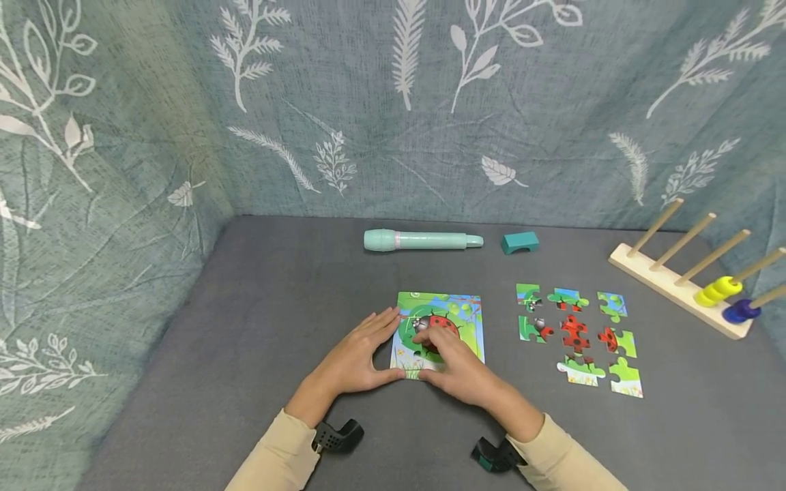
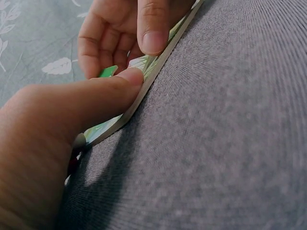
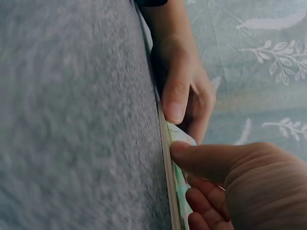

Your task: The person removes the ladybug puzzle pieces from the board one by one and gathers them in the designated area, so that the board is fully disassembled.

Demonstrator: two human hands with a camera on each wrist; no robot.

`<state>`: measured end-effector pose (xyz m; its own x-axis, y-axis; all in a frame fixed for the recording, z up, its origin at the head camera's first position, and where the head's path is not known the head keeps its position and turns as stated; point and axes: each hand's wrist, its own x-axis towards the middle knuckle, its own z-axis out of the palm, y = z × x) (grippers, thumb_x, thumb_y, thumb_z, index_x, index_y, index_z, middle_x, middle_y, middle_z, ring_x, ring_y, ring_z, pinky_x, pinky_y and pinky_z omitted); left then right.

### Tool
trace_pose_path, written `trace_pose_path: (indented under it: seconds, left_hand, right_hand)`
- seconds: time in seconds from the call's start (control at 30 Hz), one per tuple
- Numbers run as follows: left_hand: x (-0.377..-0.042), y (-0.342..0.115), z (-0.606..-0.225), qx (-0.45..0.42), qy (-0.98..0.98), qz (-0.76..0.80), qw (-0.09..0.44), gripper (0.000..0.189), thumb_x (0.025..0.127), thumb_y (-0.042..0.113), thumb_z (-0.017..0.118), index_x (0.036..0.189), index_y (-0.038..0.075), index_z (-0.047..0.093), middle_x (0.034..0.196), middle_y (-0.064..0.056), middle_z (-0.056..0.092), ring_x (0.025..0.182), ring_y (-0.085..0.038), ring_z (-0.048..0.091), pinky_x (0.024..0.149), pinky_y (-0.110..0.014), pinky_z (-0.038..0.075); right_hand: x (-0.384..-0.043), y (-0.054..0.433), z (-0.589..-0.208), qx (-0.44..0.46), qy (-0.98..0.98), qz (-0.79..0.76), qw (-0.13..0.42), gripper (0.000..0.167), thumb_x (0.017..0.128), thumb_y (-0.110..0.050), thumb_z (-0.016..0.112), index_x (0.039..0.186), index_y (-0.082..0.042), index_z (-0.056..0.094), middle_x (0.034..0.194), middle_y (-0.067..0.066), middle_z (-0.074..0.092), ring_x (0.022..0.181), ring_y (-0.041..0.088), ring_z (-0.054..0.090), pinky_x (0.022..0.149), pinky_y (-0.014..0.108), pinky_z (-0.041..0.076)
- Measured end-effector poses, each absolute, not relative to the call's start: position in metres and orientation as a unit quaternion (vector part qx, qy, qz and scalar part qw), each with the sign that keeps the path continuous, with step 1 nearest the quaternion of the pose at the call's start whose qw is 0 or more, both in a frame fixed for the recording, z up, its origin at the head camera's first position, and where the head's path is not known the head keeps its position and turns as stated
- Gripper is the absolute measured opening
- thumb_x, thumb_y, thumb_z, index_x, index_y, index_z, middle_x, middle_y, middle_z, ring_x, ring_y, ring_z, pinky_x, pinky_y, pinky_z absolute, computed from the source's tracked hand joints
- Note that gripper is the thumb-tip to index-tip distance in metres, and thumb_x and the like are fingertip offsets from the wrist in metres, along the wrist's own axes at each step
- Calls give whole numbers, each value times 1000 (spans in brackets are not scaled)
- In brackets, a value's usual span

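A square puzzle board [image 1: 469, 310] with a printed ladybug lies on the dark cloth. My left hand [image 1: 359, 354] rests along its left side, fingers fairly straight and the thumb touching the front edge. Over the front part of the board, my right hand [image 1: 457, 368] bends its fingers, with its thumb at the front edge. A green puzzle piece [image 2: 108, 71] shows just above the board in the left wrist view, by the right fingers, which seem to pinch it; most of it is hidden. In the right wrist view both thumbs are close together at the board's edge.
Several loose ladybug puzzle pieces [image 1: 575, 334] lie in rows right of the board. Behind stand a mint-green toy microphone [image 1: 430, 240] and a teal arch block [image 1: 520, 242]. At the far right is a wooden peg stand [image 1: 669, 290] with yellow and blue rings.
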<state>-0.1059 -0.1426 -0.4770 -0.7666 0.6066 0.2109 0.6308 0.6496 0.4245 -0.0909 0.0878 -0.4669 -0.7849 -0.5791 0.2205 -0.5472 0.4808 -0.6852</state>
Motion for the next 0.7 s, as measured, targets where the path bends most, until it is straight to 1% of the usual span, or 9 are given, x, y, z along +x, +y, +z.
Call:
trace_pose_path:
  seconds: [0.23,0.43,0.57,0.7]
  left_hand:
    - [-105,-143,-478,-342,-908,-241,30,87,80,50,70,144,1,38,152,-11,35,141,-26,32,117,-45,27]
    - [-104,-145,-477,-341,-907,-244,33,87,80,51,69,144,1,38,152,-11,35,141,-25,31,117,-45,27]
    - [-104,-144,-477,-348,-905,-241,40,87,81,53,68,144,1,39,151,-12,35,141,-27,32,117,-45,28]
    - [-104,-144,-476,-347,-906,-239,37,87,80,51,70,145,2,38,152,-11,35,141,-26,32,117,-44,28]
  right_hand:
    - [-91,86,-468,-325,864,-385,14,44,81,-8,75,120,-5,54,114,6,58,100,18,57,89,34,51]
    - [-92,89,-462,-336,870,-361,2,42,83,-12,73,120,-6,55,111,4,59,100,17,54,87,34,49]
    - [-95,100,-457,-349,870,-348,-12,42,84,-15,73,121,-6,55,113,4,60,100,17,56,88,36,49]
    - [-96,120,-453,-341,877,-336,-23,42,83,-16,74,120,-7,56,114,2,61,102,17,57,87,37,50]
